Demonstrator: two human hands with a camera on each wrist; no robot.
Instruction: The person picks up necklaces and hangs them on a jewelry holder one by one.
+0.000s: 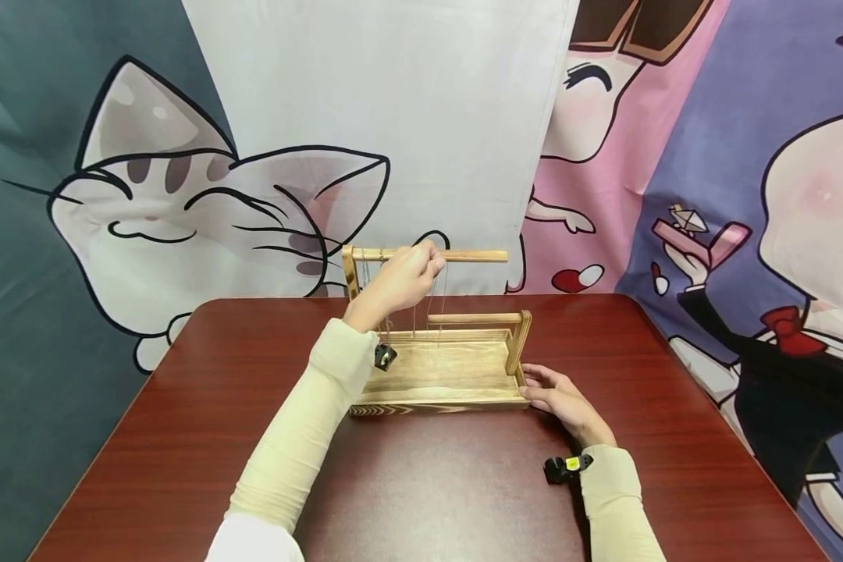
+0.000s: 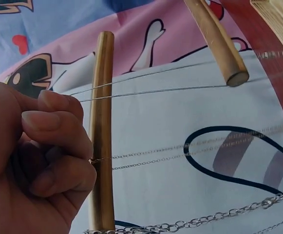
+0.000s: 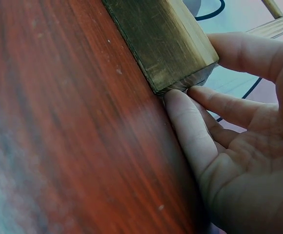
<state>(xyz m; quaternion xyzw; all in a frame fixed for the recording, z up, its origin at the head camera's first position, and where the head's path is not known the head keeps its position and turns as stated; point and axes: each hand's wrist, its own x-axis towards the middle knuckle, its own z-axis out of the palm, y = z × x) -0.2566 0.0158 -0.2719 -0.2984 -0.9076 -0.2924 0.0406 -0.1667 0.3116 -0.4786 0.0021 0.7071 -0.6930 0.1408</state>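
Observation:
A wooden jewelry stand [image 1: 457, 367] has a shallow tray, a high bar [image 1: 478, 256] and a lower bar [image 1: 474, 318]. My left hand [image 1: 410, 275] is at the high bar with its fingers curled, pinching a thin silver necklace [image 2: 156, 91]. Two fine strands of it run from the fingertips past the bar in the left wrist view; its far end is out of sight. Other chains [image 2: 180, 225] hang from the same bar, nearer its post. With fairly straight fingers, my right hand [image 1: 558, 402] touches the right end of the tray [image 3: 180, 53], low by the tabletop.
The stand is on a dark red wooden table [image 1: 204, 437]. Behind the table hangs a cloth backdrop [image 1: 428, 117] with cartoon figures. Small black cameras [image 1: 562, 468] are strapped at both wrists.

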